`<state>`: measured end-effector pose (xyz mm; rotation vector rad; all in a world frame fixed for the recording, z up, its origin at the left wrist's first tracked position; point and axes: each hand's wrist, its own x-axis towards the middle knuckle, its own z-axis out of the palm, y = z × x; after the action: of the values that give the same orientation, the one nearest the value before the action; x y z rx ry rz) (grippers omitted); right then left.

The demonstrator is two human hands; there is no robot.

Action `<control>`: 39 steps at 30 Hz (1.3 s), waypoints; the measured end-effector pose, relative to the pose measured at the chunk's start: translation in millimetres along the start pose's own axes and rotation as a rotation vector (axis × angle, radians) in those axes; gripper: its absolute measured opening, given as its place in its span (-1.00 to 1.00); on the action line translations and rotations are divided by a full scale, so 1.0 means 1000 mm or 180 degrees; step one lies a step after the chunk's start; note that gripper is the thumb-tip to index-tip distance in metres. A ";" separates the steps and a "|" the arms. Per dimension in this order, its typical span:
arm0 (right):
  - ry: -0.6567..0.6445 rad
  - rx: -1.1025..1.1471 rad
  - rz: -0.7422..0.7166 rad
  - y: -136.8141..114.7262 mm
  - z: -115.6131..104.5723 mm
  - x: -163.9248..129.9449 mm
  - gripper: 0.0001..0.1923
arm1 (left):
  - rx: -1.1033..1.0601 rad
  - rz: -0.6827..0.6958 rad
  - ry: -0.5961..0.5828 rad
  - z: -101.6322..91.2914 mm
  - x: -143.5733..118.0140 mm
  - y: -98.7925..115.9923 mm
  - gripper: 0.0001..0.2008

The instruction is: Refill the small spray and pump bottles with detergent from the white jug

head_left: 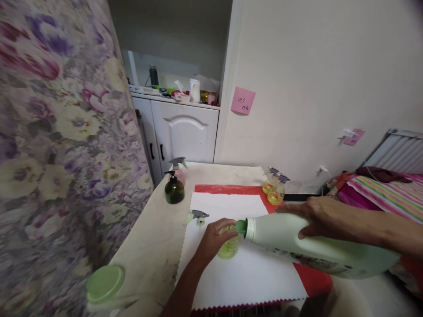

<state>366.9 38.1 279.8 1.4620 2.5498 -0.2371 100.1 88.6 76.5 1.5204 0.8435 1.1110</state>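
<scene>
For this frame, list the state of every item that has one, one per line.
Large white jug: uncapped, tipped sideways, green spout at the small bottle.
Small bottle: upright, sprayer off, holding yellow-green liquid.
Loose sprayer head: lying on the white cloth.
Cabinet doors: shut.
Left hand: gripping the small bottle.
Right hand: holding the jug.

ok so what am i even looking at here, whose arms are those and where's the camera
The camera sits on a person's head, looking forward and down, so the two bare arms are that person's own. No machine is involved. The left hand wraps its grip around a small bottle of yellow-green liquid standing on a white cloth. The right hand tips a big pale green jug on its side, spout at the small bottle's mouth. On the table lie a loose spray head, a dark green pump bottle with a pink spray bottle behind it, two yellow spray bottles by the wall, and a green lid near the table's edge.
</scene>
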 end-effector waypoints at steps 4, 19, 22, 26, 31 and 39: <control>0.0055 0.0002 -0.0063 0.004 0.003 0.000 -0.39 | 0.0031 0.0026 0.0017 0.000 0.000 -0.002 -0.80; 0.0118 -0.0123 -0.0002 0.007 0.007 0.001 -0.38 | -0.0009 -0.0051 0.0030 0.001 0.000 0.001 -0.81; 0.0126 -0.0082 -0.0061 0.008 0.007 0.001 -0.40 | -0.0036 -0.0013 0.0009 0.001 0.000 0.000 -0.81; 0.0105 -0.0057 -0.0050 0.006 0.005 0.000 -0.40 | -0.0053 -0.0002 -0.0024 0.001 0.000 0.001 -0.81; 0.0135 -0.0102 -0.0042 0.006 0.006 0.001 -0.41 | -0.0037 0.0005 -0.0031 0.000 0.000 0.000 -0.81; 0.0185 -0.0018 -0.0026 0.007 0.007 0.000 -0.41 | -0.0038 0.0028 -0.0034 0.000 -0.001 0.000 -0.81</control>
<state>373.2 39.8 273.1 1.4780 2.6001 -0.1913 100.2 87.8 76.5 1.5202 0.8222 1.1114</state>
